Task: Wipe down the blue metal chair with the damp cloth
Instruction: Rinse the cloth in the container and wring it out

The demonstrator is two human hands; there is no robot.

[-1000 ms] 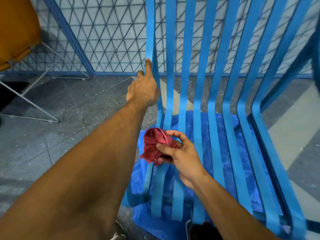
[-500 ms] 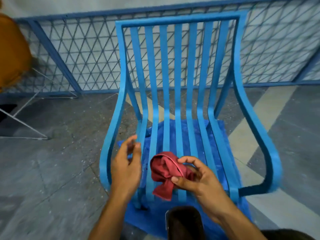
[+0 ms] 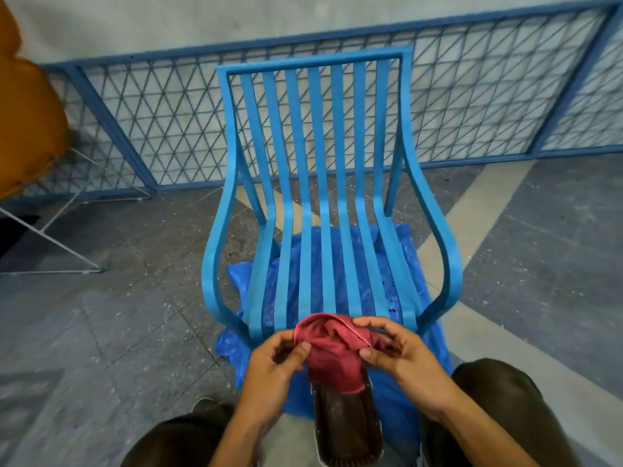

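The blue metal chair point(image 3: 328, 230) with slatted back and seat stands in front of me, facing me. A red damp cloth point(image 3: 333, 352) hangs bunched in front of the seat's front edge. My left hand point(image 3: 273, 369) pinches its left side and my right hand point(image 3: 401, 358) grips its right side, thumb and fingers on the hem. Both hands hold the cloth just off the chair, without touching the slats.
A blue plastic sheet point(image 3: 418, 358) lies on the floor under the chair. A blue mesh fence point(image 3: 161, 129) runs behind it. An orange chair on thin white legs point(image 3: 30, 129) stands at the left. A dark shoe point(image 3: 347, 429) and my knees are below my hands.
I have drawn back from the chair, so its whole frame shows. My left hand left the chair's back slat and took hold of the cloth, which the right hand kept holding.
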